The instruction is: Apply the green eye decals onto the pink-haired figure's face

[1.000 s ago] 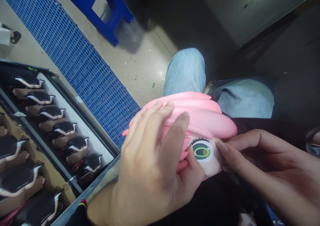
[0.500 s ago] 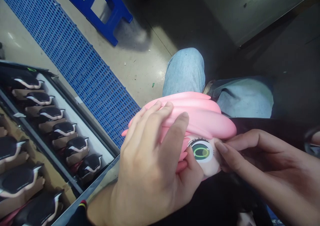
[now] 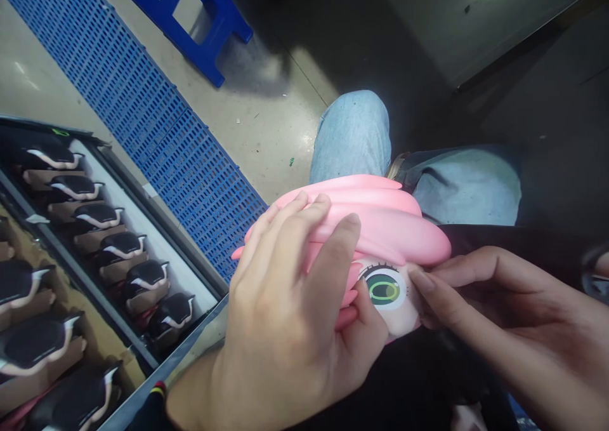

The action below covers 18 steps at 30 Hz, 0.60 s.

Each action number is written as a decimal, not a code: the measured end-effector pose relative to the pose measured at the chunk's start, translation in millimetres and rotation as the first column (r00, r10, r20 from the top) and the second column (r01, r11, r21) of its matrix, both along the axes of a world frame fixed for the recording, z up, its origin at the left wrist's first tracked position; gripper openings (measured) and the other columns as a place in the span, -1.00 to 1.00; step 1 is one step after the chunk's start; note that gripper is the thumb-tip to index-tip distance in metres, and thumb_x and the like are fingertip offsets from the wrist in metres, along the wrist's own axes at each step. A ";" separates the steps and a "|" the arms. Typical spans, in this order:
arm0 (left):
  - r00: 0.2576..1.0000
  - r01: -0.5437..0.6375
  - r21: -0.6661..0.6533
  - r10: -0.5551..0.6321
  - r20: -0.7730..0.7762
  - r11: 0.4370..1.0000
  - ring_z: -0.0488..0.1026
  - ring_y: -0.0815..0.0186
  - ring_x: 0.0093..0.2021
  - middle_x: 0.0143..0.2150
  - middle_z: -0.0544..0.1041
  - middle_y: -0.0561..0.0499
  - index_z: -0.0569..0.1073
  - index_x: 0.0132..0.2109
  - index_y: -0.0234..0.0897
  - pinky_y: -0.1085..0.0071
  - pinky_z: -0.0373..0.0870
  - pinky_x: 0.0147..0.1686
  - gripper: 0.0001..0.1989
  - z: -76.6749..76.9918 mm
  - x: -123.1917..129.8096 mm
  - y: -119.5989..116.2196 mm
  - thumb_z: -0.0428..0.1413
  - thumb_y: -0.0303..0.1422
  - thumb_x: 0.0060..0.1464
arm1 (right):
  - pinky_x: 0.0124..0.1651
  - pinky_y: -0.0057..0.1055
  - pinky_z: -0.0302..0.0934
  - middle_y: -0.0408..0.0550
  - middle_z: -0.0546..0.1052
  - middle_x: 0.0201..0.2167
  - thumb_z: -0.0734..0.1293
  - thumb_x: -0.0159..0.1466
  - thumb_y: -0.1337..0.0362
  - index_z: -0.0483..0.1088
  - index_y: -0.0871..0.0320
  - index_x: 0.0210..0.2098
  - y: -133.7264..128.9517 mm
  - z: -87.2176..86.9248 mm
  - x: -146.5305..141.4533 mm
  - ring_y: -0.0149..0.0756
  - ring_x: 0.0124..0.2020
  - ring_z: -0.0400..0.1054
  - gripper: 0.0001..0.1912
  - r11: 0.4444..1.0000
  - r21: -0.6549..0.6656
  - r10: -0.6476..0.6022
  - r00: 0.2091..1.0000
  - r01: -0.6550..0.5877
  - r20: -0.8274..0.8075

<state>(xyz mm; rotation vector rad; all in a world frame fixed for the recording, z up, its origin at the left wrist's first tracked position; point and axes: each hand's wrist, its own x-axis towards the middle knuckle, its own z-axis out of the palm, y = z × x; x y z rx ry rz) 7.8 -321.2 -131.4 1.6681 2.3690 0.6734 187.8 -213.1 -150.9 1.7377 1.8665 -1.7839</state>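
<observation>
A doll-like head with glossy pink hair (image 3: 380,221) and a pale face with a large green eye (image 3: 384,289) lies above my lap. My left hand (image 3: 295,298) wraps over the hair from the left, its thumb on the face beside the eye. From the right, my right hand (image 3: 490,310) grips the edge of the face, thumb in front near the eye's outer corner and index finger under the hair. Its other fingertips are hidden behind the head.
At left, a divided crate (image 3: 118,317) holds several black-and-white parts (image 3: 121,245) in cardboard. A blue slatted mat (image 3: 157,126) crosses the floor, with a blue stool (image 3: 209,12) beyond it. My jeans-clad knees (image 3: 352,132) are behind the head.
</observation>
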 end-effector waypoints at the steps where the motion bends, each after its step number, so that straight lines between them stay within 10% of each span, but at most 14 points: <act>1: 1.000 0.000 -0.001 0.000 0.000 1.000 0.53 -0.09 0.17 0.11 0.55 -0.37 0.54 0.09 -0.52 -0.13 0.53 0.18 -0.60 0.1 0.0 -0.2 0.21 -0.42 0.12 | -0.57 -0.62 0.34 -0.12 0.64 -0.34 0.53 0.12 -0.13 0.52 -0.03 -0.29 0.0 0.0 0.1 -0.22 -0.38 0.54 -0.63 1.000 0.001 0.003 1.000 -0.003 0.009; 18: 1.000 -0.010 -0.015 0.010 -0.008 1.000 0.52 -0.06 0.20 0.13 0.55 -0.33 0.51 0.12 -0.44 -0.13 0.53 0.21 -0.59 -1.8 0.5 -1.2 0.18 -0.41 0.12 | -0.63 -0.58 0.21 -0.11 0.41 -0.66 0.41 0.19 -0.24 0.36 0.09 -0.62 3.3 -3.1 -6.9 -0.35 -0.62 0.28 -0.44 0.997 -0.078 0.010 0.998 -0.015 -0.061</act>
